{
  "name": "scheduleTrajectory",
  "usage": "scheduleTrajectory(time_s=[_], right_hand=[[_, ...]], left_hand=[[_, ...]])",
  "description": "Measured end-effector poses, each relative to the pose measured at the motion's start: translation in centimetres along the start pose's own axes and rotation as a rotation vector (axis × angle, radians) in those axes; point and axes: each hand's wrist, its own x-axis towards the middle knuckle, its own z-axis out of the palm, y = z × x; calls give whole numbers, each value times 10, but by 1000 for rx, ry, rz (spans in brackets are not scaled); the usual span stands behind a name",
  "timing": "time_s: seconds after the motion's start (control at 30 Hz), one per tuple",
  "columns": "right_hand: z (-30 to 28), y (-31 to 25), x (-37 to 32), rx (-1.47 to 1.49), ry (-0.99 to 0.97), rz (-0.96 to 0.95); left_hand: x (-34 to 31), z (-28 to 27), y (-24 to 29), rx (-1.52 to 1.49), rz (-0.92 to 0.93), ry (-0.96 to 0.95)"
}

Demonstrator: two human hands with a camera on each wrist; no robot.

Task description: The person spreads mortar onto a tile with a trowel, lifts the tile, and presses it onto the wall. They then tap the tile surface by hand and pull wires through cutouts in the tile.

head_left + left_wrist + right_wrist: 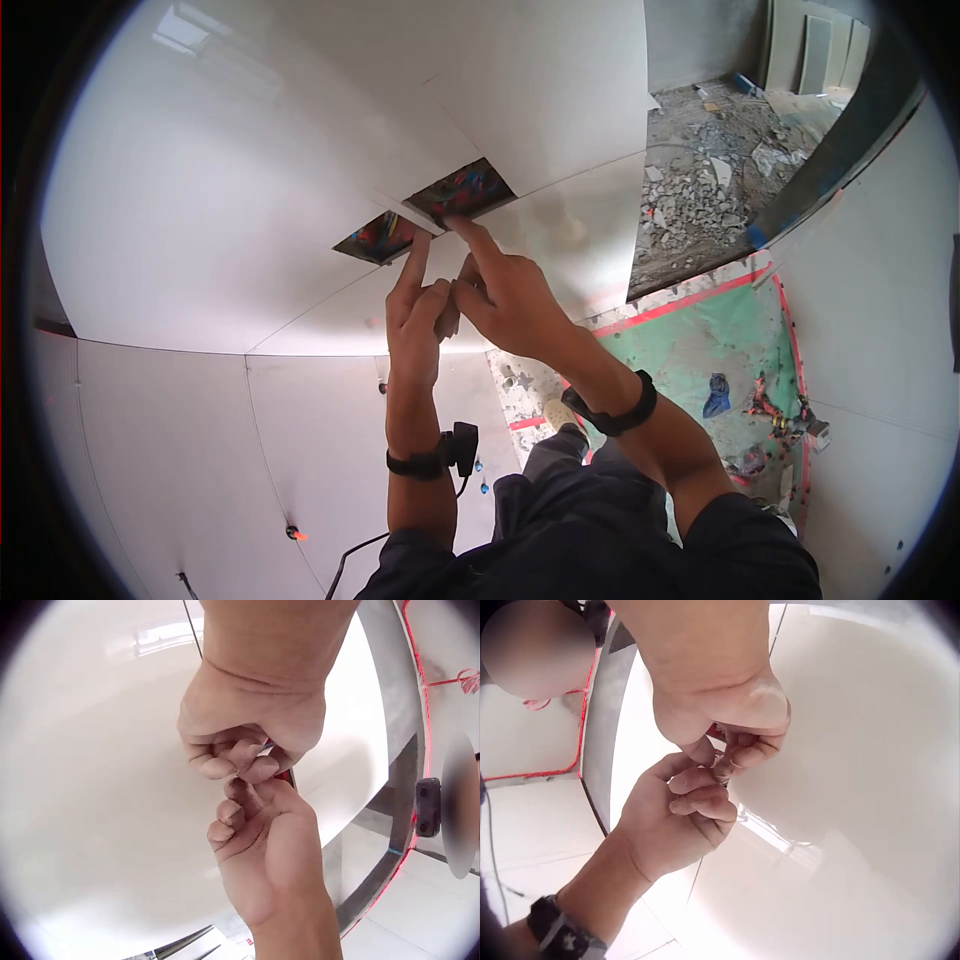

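Two rectangular openings, the left one (372, 238) and the right one (464, 190), are cut in a glossy white panel (280, 130), with red and blue wires inside. My left hand (412, 315) has its index finger raised to the left opening's lower corner. My right hand (512, 300) points its index finger at the right opening's lower edge. The other fingers are bent, and the hands meet below. In the left wrist view, left hand (255, 709) and right hand (277, 847) touch at the fingertips. Whether anything is pinched between them is hidden.
Rubble (700, 190) lies beyond the panel's right edge. Green floor covering (690, 340) with red tape is at lower right, with a blue item (716, 396) and scattered tools (785, 415) on it. A dark cable (350, 555) runs near the left arm.
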Motion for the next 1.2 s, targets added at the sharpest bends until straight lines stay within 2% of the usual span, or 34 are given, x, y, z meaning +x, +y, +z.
scheduleTrajectory(time_s=[0.13, 0.2, 0.27, 0.3, 0.37, 0.4, 0.43, 0.47, 0.5, 0.53, 0.57, 0.6, 0.63, 0.67, 0.73, 0.8, 0.87, 0.93, 1.0, 1.07, 1.13, 1.2], right_hand=[[-1, 8, 2, -9, -35, -20], [-15, 3, -5, 40, -123, -12], [-28, 6, -24, 85, -90, 15], [-39, 11, -41, 115, -41, 52], [-60, 28, -87, -13, -24, 138], [-73, 40, -119, -96, -21, 229], [-80, 60, -158, -191, 22, 277], [-89, 78, -201, -280, 66, 338], [-101, 82, -246, -403, 48, 500], [-109, 84, -298, -431, 155, 595], [-113, 86, -350, -529, 153, 834], [-107, 89, -401, -596, 136, 1072], [-98, 96, -462, -627, 266, 1185], [-81, 94, -527, -662, 390, 1290], [-32, 70, -636, -596, 807, 1471], [37, 60, -748, -152, 1410, 1498], [124, 52, -835, -172, 1658, 1624], [188, 23, -879, -147, 1629, 1784], [238, 15, -920, -28, 1727, 1807], [270, 15, -946, 103, 1798, 1812], [277, 8, -967, -278, 1673, 1862], [267, 0, -995, -260, 1709, 1839]], left_hand=[[-3, 4, 0, 46, -3, 42], [-6, 3, 2, 43, -4, 29], [-11, 9, 3, -24, 0, 42], [-15, 14, 6, 72, 13, 84], [-25, 16, -3, 168, 34, 158], [-31, 10, -21, 232, 151, 150], [-34, 4, -33, 257, 124, 222], [-48, 26, -25, 300, 162, 214], [-59, 34, -32, 318, 167, 109], [-66, 38, -43, 337, 177, 14], [-71, 45, -61, 303, 156, -108], [-74, 51, -81, 401, 92, -260], [-76, 60, -107, 502, 46, -401], [-76, 69, -139, 477, 48, -488], [-94, 86, -206, 503, 25, -874], [-140, 118, -236, 711, 99, -1111], [-189, 137, -273, 719, 79, -1237], [-236, 164, -267, 772, 67, -1417], [-281, 183, -256, 867, 69, -1566], [-315, 194, -254, 938, 120, -1619], [-343, 211, -258, 1009, 178, -1659], [-367, 224, -277, 1048, 213, -1697]])
